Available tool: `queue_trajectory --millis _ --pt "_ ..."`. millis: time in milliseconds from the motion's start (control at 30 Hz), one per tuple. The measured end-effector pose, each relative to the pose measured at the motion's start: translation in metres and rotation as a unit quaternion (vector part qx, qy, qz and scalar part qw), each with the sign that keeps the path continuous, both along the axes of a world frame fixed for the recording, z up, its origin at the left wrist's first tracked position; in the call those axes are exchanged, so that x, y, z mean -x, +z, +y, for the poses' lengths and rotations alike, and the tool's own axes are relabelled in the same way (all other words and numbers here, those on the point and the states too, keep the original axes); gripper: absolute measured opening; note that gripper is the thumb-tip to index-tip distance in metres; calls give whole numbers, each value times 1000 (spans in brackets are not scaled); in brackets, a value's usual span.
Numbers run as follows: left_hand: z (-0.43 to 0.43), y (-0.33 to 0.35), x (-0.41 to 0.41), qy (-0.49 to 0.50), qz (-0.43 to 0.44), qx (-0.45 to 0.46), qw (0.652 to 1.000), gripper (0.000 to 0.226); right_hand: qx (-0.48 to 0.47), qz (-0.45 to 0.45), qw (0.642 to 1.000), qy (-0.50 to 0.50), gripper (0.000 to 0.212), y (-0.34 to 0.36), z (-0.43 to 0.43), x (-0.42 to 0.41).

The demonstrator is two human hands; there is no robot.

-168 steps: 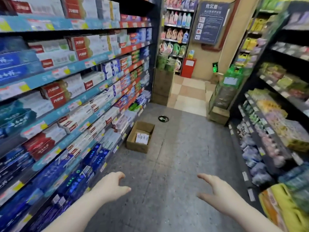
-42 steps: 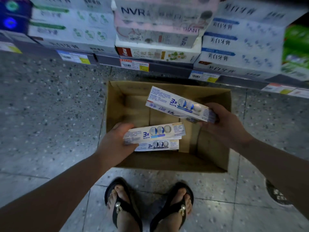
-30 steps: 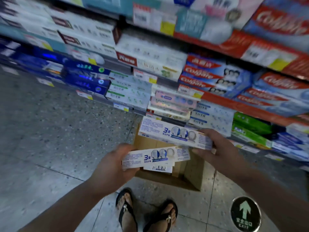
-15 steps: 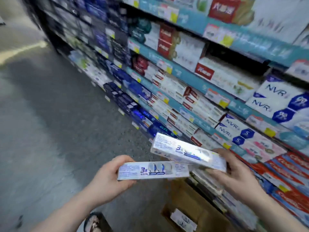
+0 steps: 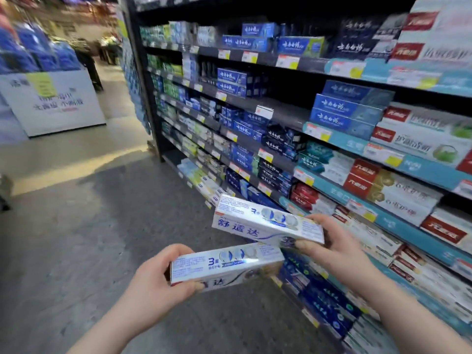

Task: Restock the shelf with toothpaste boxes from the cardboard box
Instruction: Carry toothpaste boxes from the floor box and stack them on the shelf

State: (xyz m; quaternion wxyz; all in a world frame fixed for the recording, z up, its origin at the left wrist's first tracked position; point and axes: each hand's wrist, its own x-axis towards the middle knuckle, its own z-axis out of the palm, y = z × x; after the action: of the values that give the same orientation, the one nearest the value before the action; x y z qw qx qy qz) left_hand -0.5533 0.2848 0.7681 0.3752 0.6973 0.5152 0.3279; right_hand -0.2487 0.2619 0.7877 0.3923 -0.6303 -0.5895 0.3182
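Left hand (image 5: 153,284) fingers clasp lower box (image 5: 227,267), right hand (image 5: 334,249) upper box (image 5: 265,223); full shelf (image 5: 288,116) right, display stand (image 5: 56,103) left.

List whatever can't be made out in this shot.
1. The cardboard box: outside the head view.
2. The price tags: head view, print too small and blurred.
3. Right end of the upper toothpaste box: head view, covered by the right hand.
4. Left end of the lower toothpaste box: head view, covered by the left hand.
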Motion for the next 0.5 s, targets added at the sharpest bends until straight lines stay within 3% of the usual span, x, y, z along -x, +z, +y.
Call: queue_trajectory --millis 233,500 --pt "105 26 47 16 -30 -12 999 44 -30 20 999 10 31 30 123 47" --pt "283 39 68 44 -63 15 997 41 -71 64 995 14 31 41 307 57"
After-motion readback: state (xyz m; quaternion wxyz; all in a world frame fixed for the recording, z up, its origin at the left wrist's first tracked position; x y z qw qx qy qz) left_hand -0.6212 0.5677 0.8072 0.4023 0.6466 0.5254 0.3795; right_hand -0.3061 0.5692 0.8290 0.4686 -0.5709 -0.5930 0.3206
